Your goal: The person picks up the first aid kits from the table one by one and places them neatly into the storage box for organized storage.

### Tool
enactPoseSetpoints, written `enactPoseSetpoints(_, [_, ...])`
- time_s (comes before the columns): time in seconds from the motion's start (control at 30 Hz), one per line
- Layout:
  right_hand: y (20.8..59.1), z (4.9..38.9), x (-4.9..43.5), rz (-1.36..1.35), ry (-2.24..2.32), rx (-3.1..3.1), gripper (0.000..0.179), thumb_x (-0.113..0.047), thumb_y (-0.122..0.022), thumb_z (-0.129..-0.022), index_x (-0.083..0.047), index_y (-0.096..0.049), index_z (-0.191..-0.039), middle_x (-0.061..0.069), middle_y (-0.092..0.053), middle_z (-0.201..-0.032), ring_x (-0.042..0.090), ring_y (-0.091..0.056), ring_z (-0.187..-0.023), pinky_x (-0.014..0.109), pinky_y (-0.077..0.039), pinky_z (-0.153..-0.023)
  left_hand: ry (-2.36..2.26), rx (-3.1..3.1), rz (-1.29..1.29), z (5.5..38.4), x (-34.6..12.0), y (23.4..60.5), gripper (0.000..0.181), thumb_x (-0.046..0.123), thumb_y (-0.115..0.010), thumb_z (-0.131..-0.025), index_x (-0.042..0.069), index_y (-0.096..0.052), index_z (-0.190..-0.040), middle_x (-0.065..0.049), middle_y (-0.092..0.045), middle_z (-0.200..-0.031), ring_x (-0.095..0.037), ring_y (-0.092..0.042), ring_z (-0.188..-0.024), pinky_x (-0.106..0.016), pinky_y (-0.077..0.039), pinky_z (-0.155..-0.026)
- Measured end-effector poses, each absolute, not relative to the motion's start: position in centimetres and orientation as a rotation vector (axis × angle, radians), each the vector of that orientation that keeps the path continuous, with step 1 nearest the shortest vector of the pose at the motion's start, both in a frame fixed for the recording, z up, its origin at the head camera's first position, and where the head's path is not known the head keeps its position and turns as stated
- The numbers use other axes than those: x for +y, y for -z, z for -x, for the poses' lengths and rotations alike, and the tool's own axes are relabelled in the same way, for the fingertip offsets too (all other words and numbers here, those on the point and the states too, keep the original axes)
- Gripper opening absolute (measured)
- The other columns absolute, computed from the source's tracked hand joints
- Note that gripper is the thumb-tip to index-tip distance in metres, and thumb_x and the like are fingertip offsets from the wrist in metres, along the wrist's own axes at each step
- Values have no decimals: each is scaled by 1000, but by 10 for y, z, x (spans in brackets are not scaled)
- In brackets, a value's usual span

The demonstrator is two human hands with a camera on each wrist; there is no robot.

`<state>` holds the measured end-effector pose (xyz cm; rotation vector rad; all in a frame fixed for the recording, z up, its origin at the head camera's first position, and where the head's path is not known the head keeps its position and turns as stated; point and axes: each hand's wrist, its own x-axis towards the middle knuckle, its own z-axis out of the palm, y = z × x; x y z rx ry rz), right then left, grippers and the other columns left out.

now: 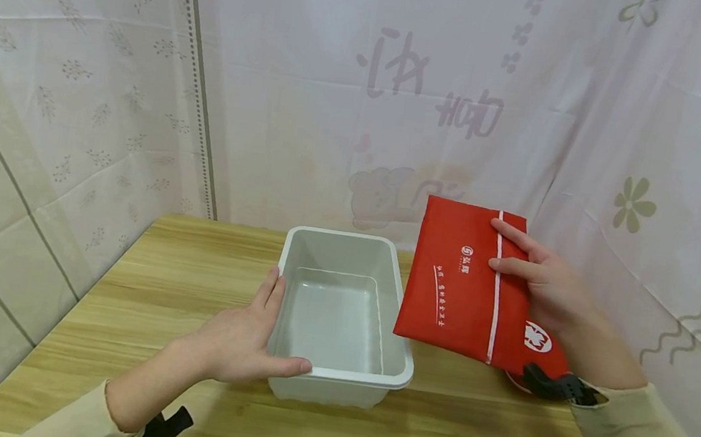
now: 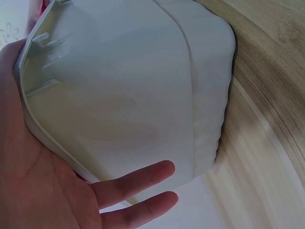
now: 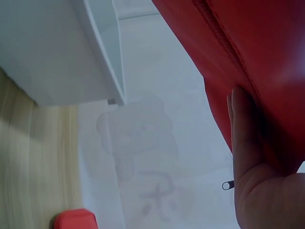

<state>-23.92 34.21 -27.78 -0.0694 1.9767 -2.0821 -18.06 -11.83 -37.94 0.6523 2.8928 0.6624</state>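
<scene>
My right hand (image 1: 553, 285) holds a flat red pouch (image 1: 454, 281), fingers on its front face and the rest of the hand behind. White Chinese lettering, a logo and a white stripe mark the pouch. It is tilted and overlaps the right rim of a light grey plastic bin (image 1: 347, 245). In the right wrist view the red fabric (image 3: 267, 47) shows a seam. My left hand (image 1: 239, 343) rests at the bin's near left corner, thumb along the front rim and fingers by the left rim. Two straight fingers (image 2: 143, 183) lie along the bin's outer wall in the left wrist view.
Another red item with a white round emblem (image 1: 538, 337) lies on the wooden table (image 1: 189, 265) at right, partly hidden by the pouch and hand. Patterned pale curtains (image 1: 299, 97) hang behind the table and at both sides. A small zipper pull (image 3: 228, 185) shows beside the right hand.
</scene>
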Motion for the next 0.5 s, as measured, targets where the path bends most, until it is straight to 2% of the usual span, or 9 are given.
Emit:
enactPoseSetpoints(0.33, [273,254,293,103,2018,2006,74,-16,-65,-111,-40,-33,-173,2,-44,-151,16,-74,-113,36,-66,-91,-661,2888,-654,181,-119,380,143,90,-66,-84,-2,-4,-175,-20,6,-185,-26,-74,-85,-51,-63,-88])
enactPoseSetpoints(0.5, [276,260,269,134,1962,2056,73,-14,-64,-111,-37,-34,-174,4,-43,-156,17,-72,-117,39,-66,-92,-665,2890,-658,181,-119,380,143,89,-67,-84,-1,-4,-176,-18,5,-186,-23,-73,-82,-49,-63,-86])
